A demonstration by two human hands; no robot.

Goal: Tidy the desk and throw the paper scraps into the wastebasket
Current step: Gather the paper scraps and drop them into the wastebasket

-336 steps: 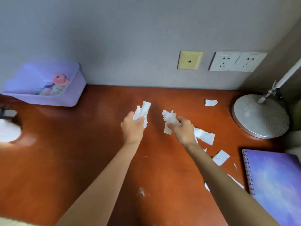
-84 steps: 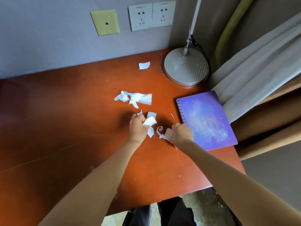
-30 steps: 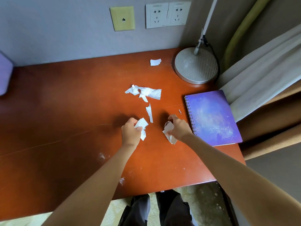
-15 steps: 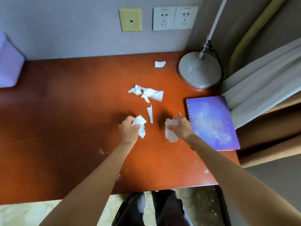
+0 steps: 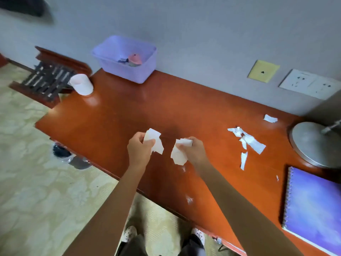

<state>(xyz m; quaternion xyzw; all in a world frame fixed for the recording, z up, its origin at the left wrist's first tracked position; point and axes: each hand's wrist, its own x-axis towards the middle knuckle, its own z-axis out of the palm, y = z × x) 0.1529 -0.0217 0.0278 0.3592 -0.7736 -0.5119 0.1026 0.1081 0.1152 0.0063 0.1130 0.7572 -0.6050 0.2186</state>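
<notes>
The left hand (image 5: 139, 151) and right hand (image 5: 195, 152) each pinch paper scraps (image 5: 155, 143) in curled fingers, so keep that pinch firm while swinging to the wastebasket (image 5: 73, 158) on the floor left of the left fingers, leaving loose scraps (image 5: 248, 142) on the tabletop (image 5: 129, 111) right of the right fingers.

The bench (image 5: 129, 111) is red-brown wood, smooth and shiny, with light glinting off it at the far left. The paper scraps (image 5: 247, 140) lying on it to the right are thin, white and crinkled, like the ones pinched in the left hand (image 5: 140, 150) and right hand (image 5: 193, 151). The round lamp base (image 5: 311, 145) at the far right is dull grey metal. The box (image 5: 129, 60) at the far left is purple plastic, a bit see-through. The notebook (image 5: 313, 206) has a smooth purple cover.
</notes>
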